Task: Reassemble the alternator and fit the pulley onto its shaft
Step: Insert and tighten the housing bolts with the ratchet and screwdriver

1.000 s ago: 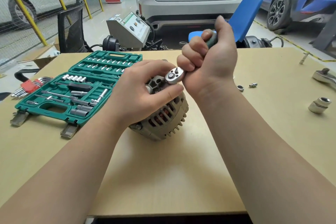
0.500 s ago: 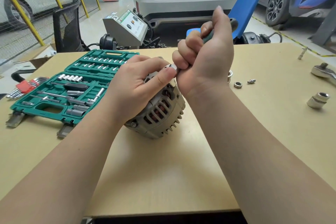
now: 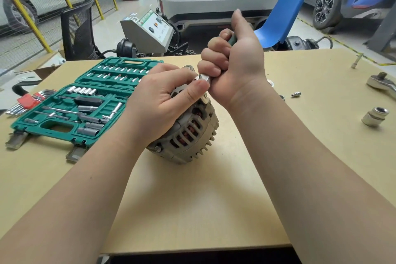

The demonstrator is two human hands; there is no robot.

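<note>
A grey alternator [image 3: 188,135] with slotted housing and copper windings inside lies tilted on the tan table [image 3: 192,210]. My left hand [image 3: 162,100] grips its upper end, thumb pressed on the silver head of a small ratchet [image 3: 203,78]. My right hand [image 3: 233,60] is fisted round the ratchet's dark green handle, thumb pointing up. The ratchet head sits on top of the alternator; the fastener under it is hidden. A large ribbed socket-like part [image 3: 375,117] stands at the right.
An open green socket case [image 3: 85,103] lies left of the alternator, red hex keys [image 3: 27,100] beyond it. A big ratchet [image 3: 383,84], a small bit [image 3: 296,93] and a rod [image 3: 356,60] lie at the right. Cars, a blue chair and a grey tester stand behind the table.
My right hand has swung the ratchet handle, and my left thumb now covers the ratchet head that was plainly showing a second ago. The alternator stays in place.
</note>
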